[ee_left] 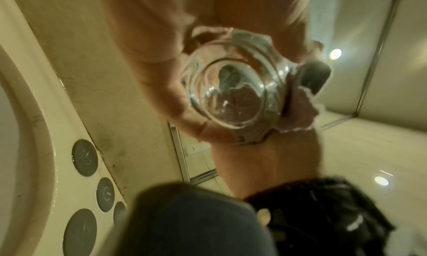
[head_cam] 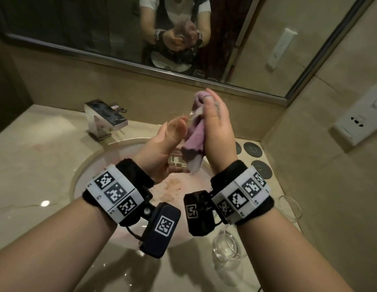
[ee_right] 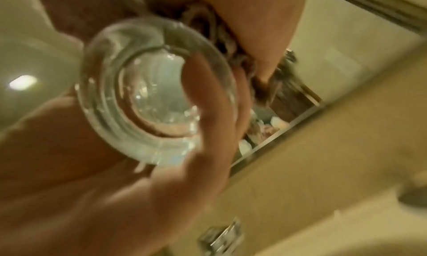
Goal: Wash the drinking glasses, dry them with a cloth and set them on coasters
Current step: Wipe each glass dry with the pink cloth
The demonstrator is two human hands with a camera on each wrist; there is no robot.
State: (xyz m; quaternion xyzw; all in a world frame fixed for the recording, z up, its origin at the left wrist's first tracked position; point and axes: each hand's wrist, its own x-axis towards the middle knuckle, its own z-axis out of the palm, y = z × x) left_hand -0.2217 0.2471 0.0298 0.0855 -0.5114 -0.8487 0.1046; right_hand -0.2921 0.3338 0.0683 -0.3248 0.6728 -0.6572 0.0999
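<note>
The clear, thick-based drinking glass (head_cam: pixel 179 131) is held up in the air above the round pale sink basin (head_cam: pixel 92 165). Its long axis runs roughly upright and tilts away from the person, with the heavy base (ee_left: pixel 231 95) turned down toward both wrists. The left hand (head_cam: pixel 162 148) has its grip curled round the glass wall, fingers (ee_right: pixel 208 113) wrapped across the side. The right hand (head_cam: pixel 217 131) has its grip closed on a pale purple cloth (head_cam: pixel 196 133), pressing it against the glass at the far, upper end; a loose tail of cloth hangs below that grip toward the basin. Whether the cloth reaches inside the rim cannot be told.

Beyond the right grip, 3 dark grey round coasters (head_cam: pixel 253 149) lie on the beige stone surface (head_cam: pixel 35 154) near the corner wall; each carries a faint curved mark, not readable. Nearer than the right wrist, 2 more clear glasses stand on the surface: 1 (head_cam: pixel 225 247) at the basin's edge and 1 (head_cam: pixel 290 207) further right. Left of the left grip stands a square chrome tap (head_cam: pixel 105 119). A framed mirror (head_cam: pixel 78 28) runs along the wall behind, well above both grips.
</note>
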